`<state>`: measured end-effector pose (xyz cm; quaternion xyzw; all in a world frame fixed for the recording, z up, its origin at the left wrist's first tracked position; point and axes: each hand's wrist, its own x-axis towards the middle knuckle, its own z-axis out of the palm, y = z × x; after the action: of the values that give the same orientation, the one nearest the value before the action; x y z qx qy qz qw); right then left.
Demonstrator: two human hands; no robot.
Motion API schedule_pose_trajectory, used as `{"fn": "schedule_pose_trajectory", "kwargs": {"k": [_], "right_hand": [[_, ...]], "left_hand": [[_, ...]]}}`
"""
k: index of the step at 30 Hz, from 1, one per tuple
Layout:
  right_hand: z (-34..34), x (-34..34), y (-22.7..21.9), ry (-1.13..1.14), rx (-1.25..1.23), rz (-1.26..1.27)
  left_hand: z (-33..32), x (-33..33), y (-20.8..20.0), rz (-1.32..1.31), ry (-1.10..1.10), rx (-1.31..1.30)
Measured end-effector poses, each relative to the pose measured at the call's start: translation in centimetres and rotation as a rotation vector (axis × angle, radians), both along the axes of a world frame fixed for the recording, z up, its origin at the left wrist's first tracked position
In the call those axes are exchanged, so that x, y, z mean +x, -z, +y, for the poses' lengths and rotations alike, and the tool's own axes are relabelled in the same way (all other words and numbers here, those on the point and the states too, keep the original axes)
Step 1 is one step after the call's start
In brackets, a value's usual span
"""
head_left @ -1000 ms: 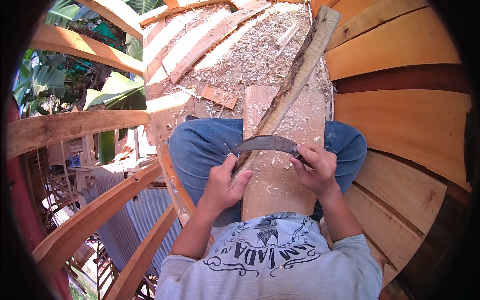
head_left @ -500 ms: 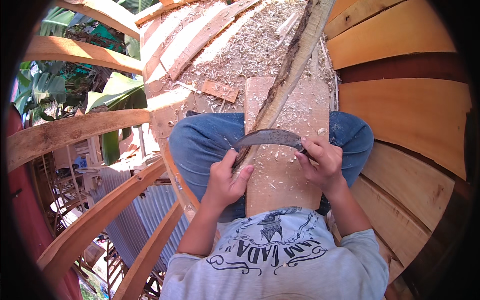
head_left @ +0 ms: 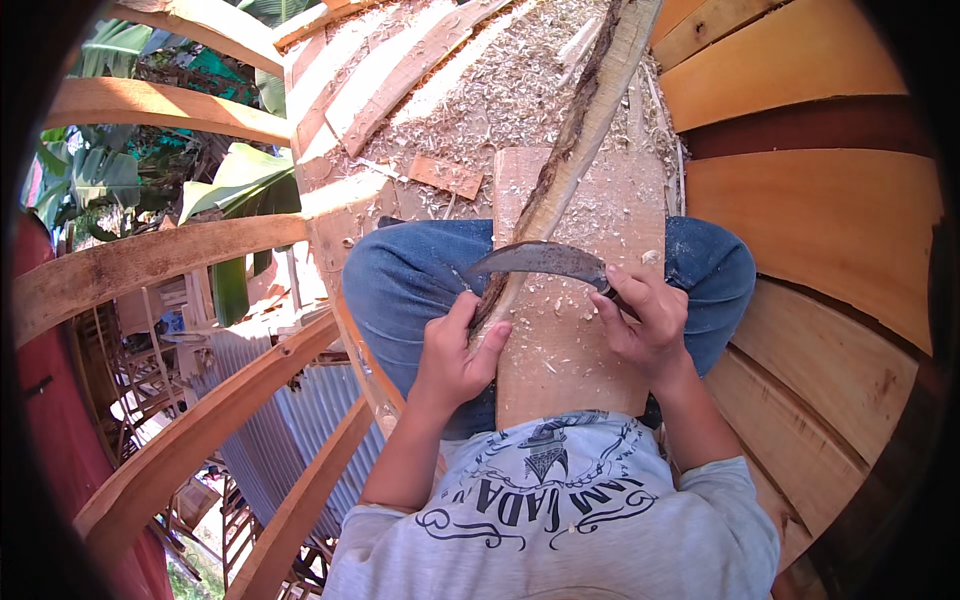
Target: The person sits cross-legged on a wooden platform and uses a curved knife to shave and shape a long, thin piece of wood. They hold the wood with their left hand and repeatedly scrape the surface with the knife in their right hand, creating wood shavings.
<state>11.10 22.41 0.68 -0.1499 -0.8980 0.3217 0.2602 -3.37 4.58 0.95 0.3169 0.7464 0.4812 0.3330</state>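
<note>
A board point(head_left: 585, 330) lies across the lap, a long stick point(head_left: 575, 150) on it — curved blade point(head_left: 540, 262) across the stick.

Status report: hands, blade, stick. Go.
Left hand grips the stick at its near end. Right hand holds the blade across it. Board under both, shavings on it.

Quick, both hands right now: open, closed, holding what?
Left hand: closed on the near end of the long bark-edged wooden strip.
Right hand: closed on the handle of the curved dark metal blade.
</note>
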Motion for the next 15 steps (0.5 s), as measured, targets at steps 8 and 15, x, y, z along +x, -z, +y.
{"fn": "schedule_pose_trajectory", "kwargs": {"k": [8, 15], "right_hand": [[-0.5, 0.0, 0.1, -0.032, -0.019, 0.004], [-0.3, -0.3, 0.5, 0.001, 0.003, 0.041]], "left_hand": [[0.1, 0.4, 0.6, 0.065, -0.030, 0.092], [0.0, 0.0, 0.5, 0.061, 0.000, 0.035]]}}
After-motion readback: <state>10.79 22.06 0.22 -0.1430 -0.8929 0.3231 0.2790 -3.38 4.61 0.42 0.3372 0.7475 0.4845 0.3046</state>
